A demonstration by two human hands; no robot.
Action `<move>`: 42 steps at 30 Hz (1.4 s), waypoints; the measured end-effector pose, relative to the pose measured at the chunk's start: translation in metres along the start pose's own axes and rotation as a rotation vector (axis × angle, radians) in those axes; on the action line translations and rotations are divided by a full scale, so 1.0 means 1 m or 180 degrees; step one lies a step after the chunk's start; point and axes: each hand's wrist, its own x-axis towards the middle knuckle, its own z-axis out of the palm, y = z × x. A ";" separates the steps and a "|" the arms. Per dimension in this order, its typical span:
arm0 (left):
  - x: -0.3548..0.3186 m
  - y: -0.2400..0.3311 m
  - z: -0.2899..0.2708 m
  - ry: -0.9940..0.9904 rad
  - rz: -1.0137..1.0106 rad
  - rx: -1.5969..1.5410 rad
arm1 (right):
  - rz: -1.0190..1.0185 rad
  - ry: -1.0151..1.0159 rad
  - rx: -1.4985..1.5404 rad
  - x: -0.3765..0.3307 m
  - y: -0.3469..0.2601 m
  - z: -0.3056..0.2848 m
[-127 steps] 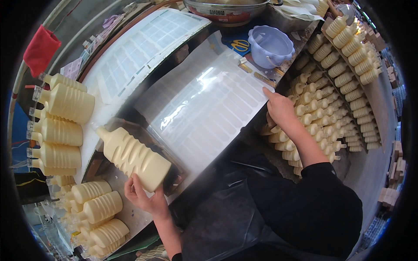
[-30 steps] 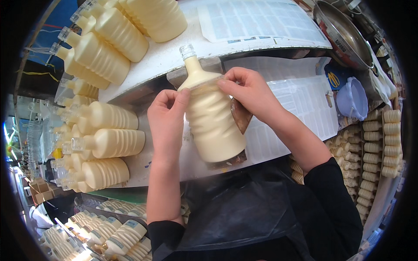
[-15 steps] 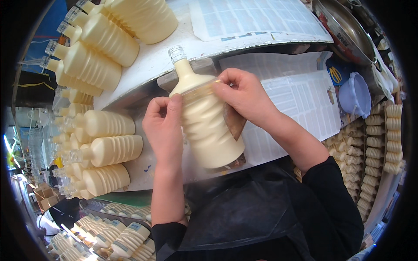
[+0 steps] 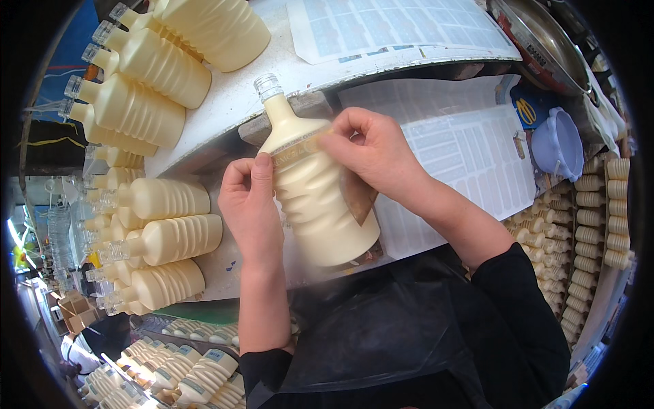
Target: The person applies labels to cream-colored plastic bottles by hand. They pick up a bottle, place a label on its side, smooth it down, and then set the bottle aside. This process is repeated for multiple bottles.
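A ribbed bottle point(image 4: 315, 189) filled with cream-coloured liquid and closed with a clear cap stands tilted in front of me against the white worktop point(image 4: 235, 102). My left hand point(image 4: 251, 204) holds its left side, thumb pressing a thin gold label strip point(image 4: 296, 147) that runs across the bottle's shoulder. My right hand point(image 4: 375, 153) grips the right side, fingertips pinching the other end of that strip.
Several filled bottles point(image 4: 146, 225) lie stacked at my left, with more at the top left point(image 4: 163, 68). Sheets of labels point(image 4: 470, 163) lie to the right and on the worktop point(image 4: 395, 24). A lilac bowl point(image 4: 560, 143) and rows of small bottles point(image 4: 599, 218) sit at far right.
Four seconds ago my left hand held a bottle lying at the left while my right reached far right. Now both hands hold the bottle upright, and the label strip lies across its shoulder.
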 end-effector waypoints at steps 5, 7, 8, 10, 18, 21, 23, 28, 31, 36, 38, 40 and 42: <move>0.002 -0.005 -0.003 0.0232 0.0024 0.0118 | 0.0123 0.0015 0.0426 0.006 0.007 -0.008; 0.001 0.001 0.007 0.0371 0.0008 0.0242 | 0.0189 -0.0057 0.0370 0.009 0.010 -0.015; -0.001 0.009 0.017 0.0327 -0.0010 0.0288 | 0.0048 -0.0016 0.0340 0.010 0.012 -0.013; 0.002 0.003 0.016 -0.0150 0.0285 0.0886 | 0.0063 -0.0150 0.0226 0.010 0.011 -0.007; 0.004 -0.005 0.017 -0.0414 -0.0327 0.0392 | -0.0063 -0.0208 -0.0073 0.010 0.000 -0.003; 0.004 -0.006 0.018 -0.0409 -0.0390 0.0463 | -0.0039 -0.0182 -0.0483 0.007 -0.007 -0.002; 0.005 -0.007 0.018 -0.0434 -0.0387 0.0535 | -0.0044 -0.0140 -0.0546 0.007 -0.006 -0.001; 0.003 -0.005 0.019 -0.0454 -0.0349 0.0440 | -0.0023 -0.0057 -0.0534 0.007 -0.006 -0.001; 0.004 -0.007 0.018 -0.0477 -0.0311 0.0456 | -0.0050 -0.0021 -0.0549 0.008 -0.006 0.000; 0.001 -0.004 0.019 -0.0475 -0.0281 0.0390 | -0.0019 0.0008 -0.0585 0.007 -0.008 0.002; 0.001 -0.006 0.017 -0.0491 -0.0237 0.0335 | 0.0024 -0.0050 -0.0349 0.009 -0.004 0.001; 0.003 -0.009 0.017 -0.0514 -0.0216 0.0265 | 0.0113 -0.0146 0.0138 0.017 0.004 -0.001; 0.004 -0.011 0.015 -0.0457 -0.0309 -0.0006 | 0.0135 -0.0144 -0.0324 0.014 -0.007 -0.003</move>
